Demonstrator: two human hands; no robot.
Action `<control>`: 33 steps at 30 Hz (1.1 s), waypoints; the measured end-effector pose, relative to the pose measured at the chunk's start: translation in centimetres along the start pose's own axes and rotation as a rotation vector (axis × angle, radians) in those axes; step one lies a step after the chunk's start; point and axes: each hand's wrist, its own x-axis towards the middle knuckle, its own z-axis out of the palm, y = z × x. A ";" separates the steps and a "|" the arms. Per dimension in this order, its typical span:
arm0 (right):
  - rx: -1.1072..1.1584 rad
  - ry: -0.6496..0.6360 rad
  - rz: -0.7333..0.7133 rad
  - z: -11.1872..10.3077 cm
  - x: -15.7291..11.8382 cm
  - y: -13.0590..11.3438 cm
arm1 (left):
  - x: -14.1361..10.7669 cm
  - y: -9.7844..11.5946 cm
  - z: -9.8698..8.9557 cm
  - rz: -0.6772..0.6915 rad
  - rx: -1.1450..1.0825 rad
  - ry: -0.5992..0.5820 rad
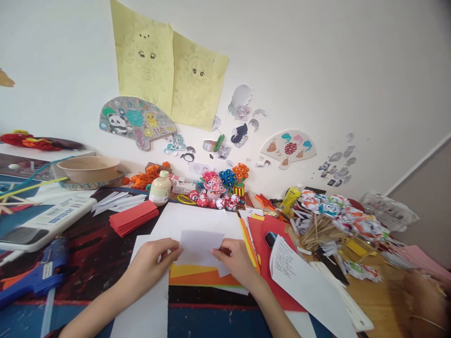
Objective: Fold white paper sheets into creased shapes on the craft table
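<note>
From the head view, I watch the left hand (159,256) and right hand (237,260) pinch a small white rectangular paper sheet (200,246) by its opposite sides, thumbs against fingers, above stacked yellow and orange paper sheets (197,276). A pile of folded red paper strips (134,218) lies beyond the left hand; a white printed page (299,270) curls on the table's right, beside red paper sheets (282,284).
</note>
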 end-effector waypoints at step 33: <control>0.132 0.000 0.018 -0.3 0.0 -0.2 | -0.6 -0.3 0.5 0.115 0.329 0.005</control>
